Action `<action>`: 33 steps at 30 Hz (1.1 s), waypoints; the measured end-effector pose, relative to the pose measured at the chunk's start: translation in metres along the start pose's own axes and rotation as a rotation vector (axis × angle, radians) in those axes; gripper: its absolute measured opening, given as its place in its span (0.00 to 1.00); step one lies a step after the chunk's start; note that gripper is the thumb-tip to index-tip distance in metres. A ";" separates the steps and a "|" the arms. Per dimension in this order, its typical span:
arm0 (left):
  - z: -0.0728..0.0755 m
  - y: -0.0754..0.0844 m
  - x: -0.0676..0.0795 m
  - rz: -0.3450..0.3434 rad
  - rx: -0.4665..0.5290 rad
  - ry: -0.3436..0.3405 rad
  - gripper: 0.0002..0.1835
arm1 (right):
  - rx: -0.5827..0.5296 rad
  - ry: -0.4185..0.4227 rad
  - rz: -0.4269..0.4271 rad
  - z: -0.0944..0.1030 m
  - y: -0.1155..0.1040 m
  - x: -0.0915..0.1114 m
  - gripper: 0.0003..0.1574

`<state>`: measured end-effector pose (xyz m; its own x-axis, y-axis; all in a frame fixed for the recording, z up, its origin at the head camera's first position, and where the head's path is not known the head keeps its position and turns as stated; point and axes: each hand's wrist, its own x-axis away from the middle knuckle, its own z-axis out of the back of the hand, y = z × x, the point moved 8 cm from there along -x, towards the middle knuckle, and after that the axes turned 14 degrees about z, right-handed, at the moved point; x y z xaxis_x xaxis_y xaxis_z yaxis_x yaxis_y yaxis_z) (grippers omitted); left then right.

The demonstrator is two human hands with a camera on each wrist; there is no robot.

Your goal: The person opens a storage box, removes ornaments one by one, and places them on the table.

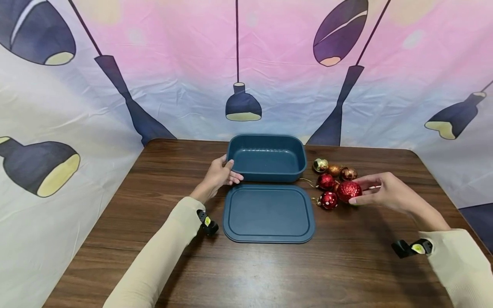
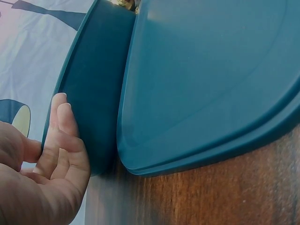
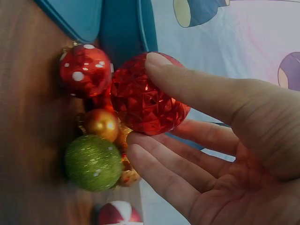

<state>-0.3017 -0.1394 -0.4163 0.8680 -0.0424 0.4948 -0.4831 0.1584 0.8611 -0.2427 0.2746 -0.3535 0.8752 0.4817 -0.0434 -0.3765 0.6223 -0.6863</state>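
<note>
A deep blue-teal rectangular container (image 1: 266, 177) stands near the back of the table. At its front left corner my left hand (image 1: 220, 174) holds the wall, with fingers lying against the outside (image 2: 58, 159). To the right, my right hand (image 1: 379, 193) grips a large faceted red Christmas ball (image 1: 348, 191) between thumb and fingers. In the right wrist view the same red ball (image 3: 145, 96) hangs above other ornaments. Around it lie a red ball with white dots (image 3: 85, 70), a gold ball (image 1: 320, 165), a copper ball (image 1: 348, 173) and a green glitter ball (image 3: 93, 163).
A flat blue-teal lid (image 1: 268, 214) lies in front of the container, close to its front wall. A red-and-white ball (image 3: 119, 213) shows low in the right wrist view. The brown wooden table (image 1: 173, 261) meets a printed cloth backdrop (image 1: 200, 98) behind.
</note>
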 end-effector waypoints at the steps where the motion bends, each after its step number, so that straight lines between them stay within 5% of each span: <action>1: 0.000 0.000 0.000 0.000 0.000 0.000 0.31 | 0.000 -0.003 0.004 -0.002 0.001 0.002 0.41; 14: -0.001 0.000 0.000 0.015 0.004 -0.009 0.32 | -0.042 -0.027 -0.007 -0.025 0.017 0.031 0.40; 33: 0.007 -0.004 0.009 0.028 -0.082 0.048 0.33 | -0.093 -0.037 -0.021 -0.040 0.027 0.038 0.41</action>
<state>-0.2931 -0.1478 -0.4149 0.8598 0.0098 0.5106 -0.4979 0.2387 0.8337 -0.2079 0.2848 -0.4025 0.8702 0.4927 -0.0022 -0.3264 0.5732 -0.7516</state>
